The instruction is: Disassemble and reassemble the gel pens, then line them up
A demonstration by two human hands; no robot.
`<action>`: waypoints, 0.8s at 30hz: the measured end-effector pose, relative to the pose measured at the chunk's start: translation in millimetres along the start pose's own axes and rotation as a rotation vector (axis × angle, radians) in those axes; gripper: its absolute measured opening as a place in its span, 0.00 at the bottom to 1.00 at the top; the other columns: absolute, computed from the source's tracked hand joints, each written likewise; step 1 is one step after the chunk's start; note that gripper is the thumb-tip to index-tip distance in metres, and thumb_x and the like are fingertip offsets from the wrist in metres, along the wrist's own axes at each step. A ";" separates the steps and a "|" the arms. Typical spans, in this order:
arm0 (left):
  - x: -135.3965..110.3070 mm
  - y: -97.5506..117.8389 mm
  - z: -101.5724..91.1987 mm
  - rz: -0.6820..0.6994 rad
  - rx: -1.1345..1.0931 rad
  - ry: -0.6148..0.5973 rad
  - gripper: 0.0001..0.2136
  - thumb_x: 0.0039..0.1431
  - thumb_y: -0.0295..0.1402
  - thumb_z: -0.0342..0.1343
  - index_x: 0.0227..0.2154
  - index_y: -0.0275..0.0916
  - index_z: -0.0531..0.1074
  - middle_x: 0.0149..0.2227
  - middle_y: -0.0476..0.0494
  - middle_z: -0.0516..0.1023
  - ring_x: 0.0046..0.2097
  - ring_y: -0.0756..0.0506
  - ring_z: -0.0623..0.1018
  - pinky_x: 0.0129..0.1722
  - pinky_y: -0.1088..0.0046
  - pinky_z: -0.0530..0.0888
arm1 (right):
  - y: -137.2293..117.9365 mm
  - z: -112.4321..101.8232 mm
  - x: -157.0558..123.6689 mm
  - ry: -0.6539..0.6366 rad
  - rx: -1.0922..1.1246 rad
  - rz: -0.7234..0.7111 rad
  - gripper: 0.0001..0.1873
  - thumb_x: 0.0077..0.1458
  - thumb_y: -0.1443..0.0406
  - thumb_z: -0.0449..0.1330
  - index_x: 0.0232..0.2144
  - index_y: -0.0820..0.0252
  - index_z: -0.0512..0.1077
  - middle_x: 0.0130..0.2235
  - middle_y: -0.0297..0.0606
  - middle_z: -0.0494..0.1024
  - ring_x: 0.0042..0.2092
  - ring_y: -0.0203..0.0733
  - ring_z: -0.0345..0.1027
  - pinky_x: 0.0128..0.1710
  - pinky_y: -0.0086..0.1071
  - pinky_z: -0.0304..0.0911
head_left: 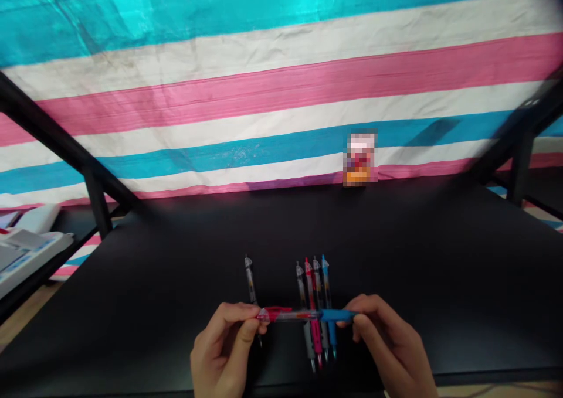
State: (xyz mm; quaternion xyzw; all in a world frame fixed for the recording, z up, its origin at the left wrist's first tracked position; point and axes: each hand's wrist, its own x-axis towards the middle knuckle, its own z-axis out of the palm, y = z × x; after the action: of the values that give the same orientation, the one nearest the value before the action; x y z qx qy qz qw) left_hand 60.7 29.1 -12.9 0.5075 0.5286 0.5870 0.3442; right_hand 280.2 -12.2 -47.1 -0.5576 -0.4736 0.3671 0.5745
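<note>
Now a slim clear-plastic pen [299, 316], red-clipped and blue-gripped, is held crosswise above the black bench [176, 251], red end pinched by the left hand [226, 342], blue end by the right hand [393, 345], fingers closed; seemingly the join is being worked, steady straight alignment called for.

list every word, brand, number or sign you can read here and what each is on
No text is readable.
Clear pen with red clip and blue grip: no legible lettering.
Four slim clear-barrelled pens side by side and lone clear pen with dark tip: too small.
Small upright rectangle, white, red and orange: pixelated.
White device with blue patches: too blurred.
</note>
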 end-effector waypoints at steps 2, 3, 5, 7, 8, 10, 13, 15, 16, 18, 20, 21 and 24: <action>0.1 -0.5 -0.7 0.011 0.011 -0.007 0.07 0.62 0.37 0.67 0.29 0.43 0.81 0.25 0.50 0.78 0.30 0.48 0.78 0.33 0.77 0.76 | -0.4 -0.6 1.2 -0.043 -0.018 -0.030 0.19 0.71 0.53 0.58 0.31 0.53 0.79 0.29 0.34 0.77 0.29 0.38 0.69 0.30 0.28 0.65; 0.1 -0.6 -0.9 0.012 0.014 -0.008 0.07 0.62 0.37 0.67 0.29 0.43 0.81 0.25 0.50 0.78 0.30 0.48 0.79 0.33 0.77 0.76 | -0.2 0.3 1.1 -0.028 -0.017 -0.031 0.16 0.71 0.52 0.58 0.36 0.51 0.81 0.31 0.34 0.79 0.30 0.39 0.72 0.33 0.28 0.66; 0.0 -0.6 -1.1 0.003 0.015 -0.007 0.07 0.62 0.37 0.67 0.29 0.43 0.81 0.25 0.50 0.78 0.30 0.48 0.79 0.34 0.77 0.77 | 0.5 3.6 -0.4 0.051 0.002 -0.008 0.12 0.68 0.52 0.62 0.47 0.47 0.80 0.37 0.34 0.84 0.34 0.40 0.77 0.38 0.28 0.70; 0.0 -0.4 -0.9 0.001 0.014 -0.007 0.07 0.62 0.37 0.67 0.29 0.43 0.81 0.26 0.50 0.78 0.29 0.48 0.79 0.34 0.77 0.78 | 0.8 6.8 -2.2 0.105 0.020 0.012 0.12 0.66 0.53 0.64 0.48 0.47 0.78 0.39 0.33 0.84 0.34 0.40 0.77 0.37 0.27 0.71; 0.1 -0.4 -0.9 0.005 0.014 -0.010 0.07 0.62 0.37 0.67 0.30 0.43 0.81 0.26 0.50 0.78 0.29 0.49 0.79 0.34 0.77 0.78 | 0.7 7.5 -2.5 0.107 0.021 0.016 0.10 0.67 0.53 0.64 0.45 0.48 0.78 0.37 0.33 0.83 0.33 0.39 0.76 0.35 0.27 0.70; 0.5 -0.4 -0.9 0.021 0.017 -0.015 0.07 0.63 0.37 0.66 0.30 0.43 0.81 0.26 0.50 0.78 0.29 0.49 0.79 0.34 0.77 0.78 | -0.6 6.6 -1.8 0.080 -0.015 0.016 0.10 0.68 0.54 0.62 0.39 0.50 0.78 0.30 0.31 0.78 0.29 0.38 0.71 0.31 0.27 0.66; 1.2 -0.7 -1.4 0.044 0.022 -0.017 0.07 0.63 0.37 0.66 0.30 0.42 0.81 0.26 0.49 0.78 0.29 0.48 0.79 0.33 0.77 0.77 | -2.8 1.8 1.7 -0.018 -0.075 -0.012 0.16 0.71 0.55 0.58 0.33 0.52 0.77 0.28 0.31 0.73 0.28 0.38 0.66 0.29 0.28 0.61; 1.3 -1.0 -1.9 0.055 0.021 -0.019 0.07 0.63 0.37 0.67 0.30 0.42 0.81 0.25 0.49 0.78 0.29 0.47 0.79 0.33 0.76 0.77 | -2.8 -0.6 3.1 -0.086 -0.072 -0.032 0.22 0.73 0.55 0.54 0.28 0.54 0.74 0.29 0.32 0.72 0.29 0.38 0.65 0.30 0.29 0.59; 1.1 -1.1 -2.0 0.055 0.020 -0.017 0.07 0.62 0.37 0.67 0.29 0.42 0.81 0.25 0.49 0.78 0.29 0.47 0.79 0.33 0.76 0.77 | -2.2 -0.9 3.1 -0.104 -0.059 -0.035 0.23 0.74 0.55 0.52 0.27 0.54 0.74 0.29 0.33 0.72 0.30 0.38 0.66 0.31 0.29 0.59; 0.6 -1.0 -2.0 0.042 0.013 -0.010 0.08 0.62 0.37 0.67 0.29 0.42 0.81 0.25 0.49 0.78 0.29 0.47 0.79 0.33 0.76 0.77 | -0.1 0.6 1.7 -0.089 -0.031 -0.027 0.18 0.73 0.53 0.54 0.35 0.52 0.77 0.31 0.32 0.75 0.32 0.39 0.69 0.34 0.29 0.62; 0.1 -0.8 -1.7 0.023 0.004 0.002 0.07 0.62 0.38 0.67 0.29 0.42 0.80 0.26 0.49 0.79 0.29 0.48 0.79 0.33 0.76 0.78 | 2.4 3.7 -0.4 -0.026 -0.025 -0.014 0.13 0.71 0.51 0.58 0.46 0.48 0.77 0.36 0.31 0.80 0.36 0.40 0.74 0.38 0.28 0.66; -0.1 -0.7 -1.3 0.017 0.000 0.008 0.07 0.62 0.38 0.67 0.29 0.42 0.80 0.26 0.49 0.79 0.29 0.48 0.79 0.33 0.76 0.78 | 3.4 5.4 -1.3 0.000 -0.036 -0.010 0.12 0.69 0.51 0.60 0.48 0.47 0.76 0.37 0.31 0.81 0.37 0.40 0.75 0.39 0.27 0.67; -0.2 -0.2 0.0 0.018 0.001 0.023 0.07 0.61 0.37 0.67 0.28 0.43 0.80 0.26 0.50 0.78 0.29 0.48 0.78 0.33 0.75 0.77 | 4.3 8.2 -2.3 0.005 -0.084 -0.019 0.10 0.69 0.53 0.61 0.41 0.49 0.77 0.35 0.32 0.80 0.34 0.40 0.74 0.36 0.27 0.67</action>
State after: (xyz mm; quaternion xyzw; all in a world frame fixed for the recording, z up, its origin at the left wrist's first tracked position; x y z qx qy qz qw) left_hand 60.7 29.0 -13.1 0.5058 0.5282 0.5956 0.3324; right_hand 272.2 -11.4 -52.3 -0.5775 -0.4923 0.3400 0.5554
